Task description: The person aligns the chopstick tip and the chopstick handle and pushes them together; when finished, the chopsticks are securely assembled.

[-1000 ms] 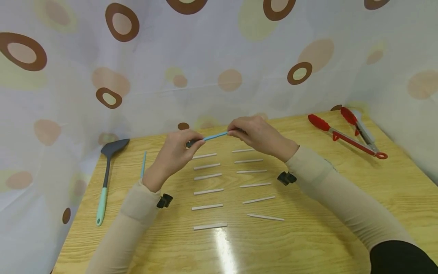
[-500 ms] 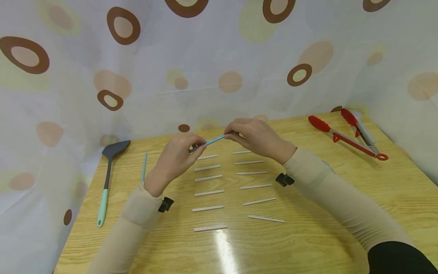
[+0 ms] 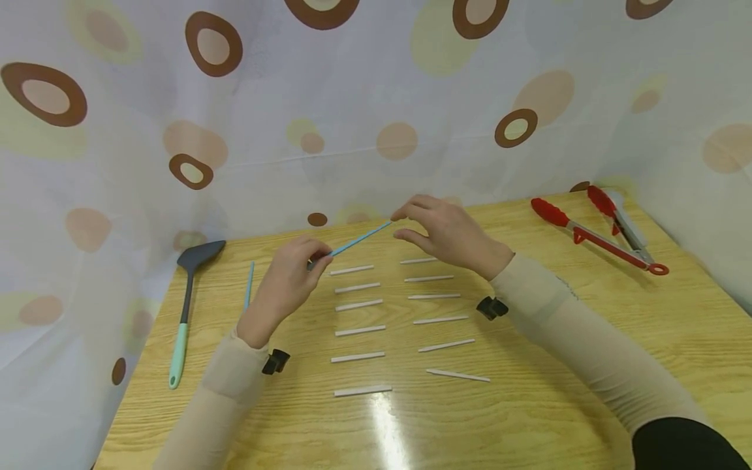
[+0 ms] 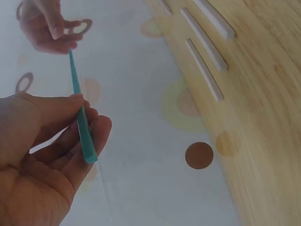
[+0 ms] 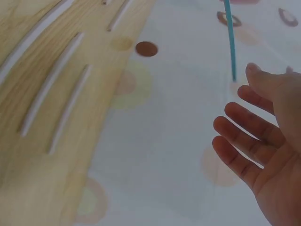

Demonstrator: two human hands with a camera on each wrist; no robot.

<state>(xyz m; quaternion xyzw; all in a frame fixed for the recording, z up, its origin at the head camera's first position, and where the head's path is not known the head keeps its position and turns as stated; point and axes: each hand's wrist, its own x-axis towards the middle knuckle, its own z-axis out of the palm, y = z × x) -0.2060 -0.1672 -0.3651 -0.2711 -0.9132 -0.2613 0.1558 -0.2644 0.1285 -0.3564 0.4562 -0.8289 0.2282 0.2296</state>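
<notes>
My left hand (image 3: pixel 292 274) pinches a blue stick (image 3: pixel 363 237) near one end, thumb on one side and fingers on the other, above the far part of the table. In the left wrist view the stick (image 4: pixel 83 129) runs away from the left hand (image 4: pixel 51 146). My right hand (image 3: pixel 449 235) is beside the stick's far end, thumb and fingers parted. The right wrist view shows the right hand (image 5: pixel 263 132) with spread fingers and the stick's tip (image 5: pixel 233 70) just off the thumb, with a small gap between.
White sticks (image 3: pixel 360 331) lie in two columns on the wooden table (image 3: pixel 282 418). Another blue stick (image 3: pixel 249 284) lies near the left wrist. A spatula (image 3: pixel 187 294) with a mint handle is at the left, red-tipped tongs (image 3: pixel 611 245) at the back right. A patterned cloth (image 3: pixel 352 78) hangs behind.
My right hand has let go of the blue stick, its thumb and fingers parting. My left hand has moved a little left and down with the stick, more of which now shows.
</notes>
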